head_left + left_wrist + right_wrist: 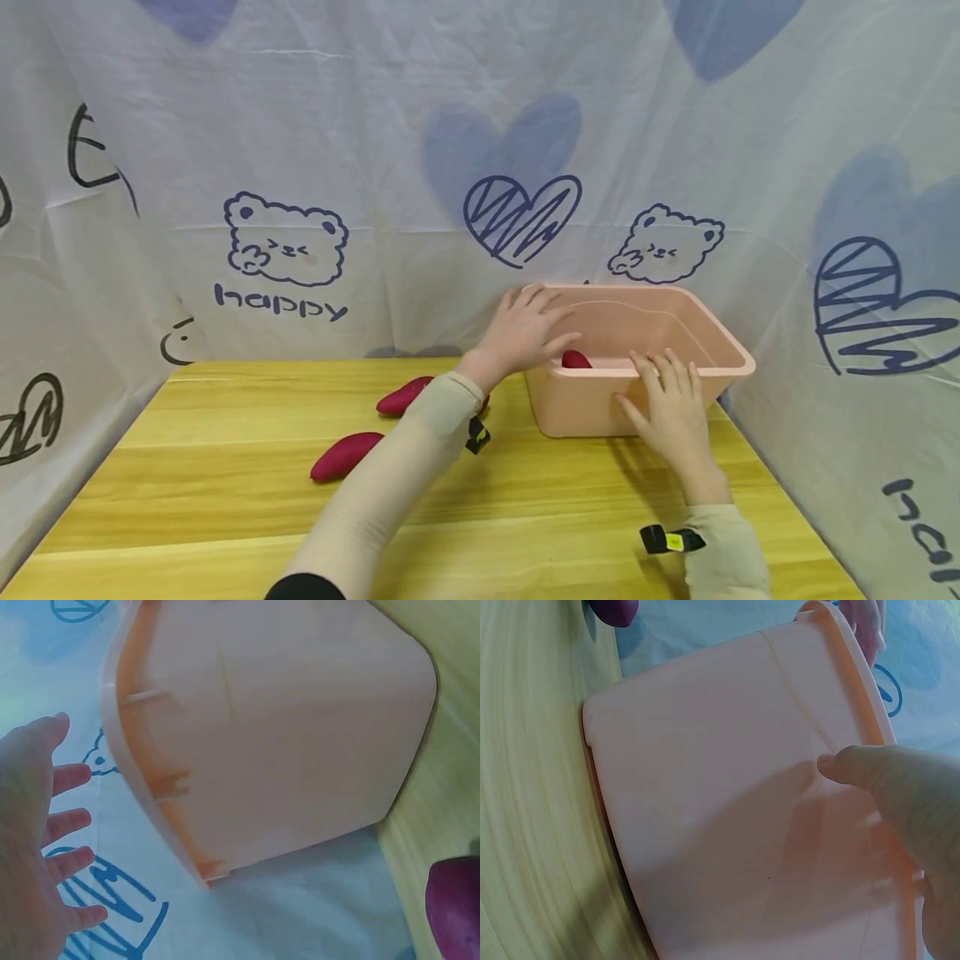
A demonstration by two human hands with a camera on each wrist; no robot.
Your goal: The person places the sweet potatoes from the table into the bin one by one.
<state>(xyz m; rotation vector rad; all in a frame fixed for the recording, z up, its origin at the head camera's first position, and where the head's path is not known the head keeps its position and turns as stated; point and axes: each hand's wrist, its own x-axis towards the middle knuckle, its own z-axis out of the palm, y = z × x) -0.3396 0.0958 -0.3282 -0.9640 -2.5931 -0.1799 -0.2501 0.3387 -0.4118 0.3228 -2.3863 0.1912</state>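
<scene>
Sweet potatoes, a near one (pixel 345 457) and a far one (pixel 402 397), lie on the table (pixel 187 500), left of and nearer than my left grip (pixel 521 327), just beside its sleeve (pixel 390 483). Both long axes slant from near left to far right. Of my two hands the left is closer, its fingers spread by the left rim of the pink plastic tub (pixel 592 408). My right grip (pixel 671 412), well apart from them, spans the near rim, fingers spread, thumb outside; whether it presses I cannot tell. A third sweet potato (pixel 575 360) shows inside, near left.
</scene>
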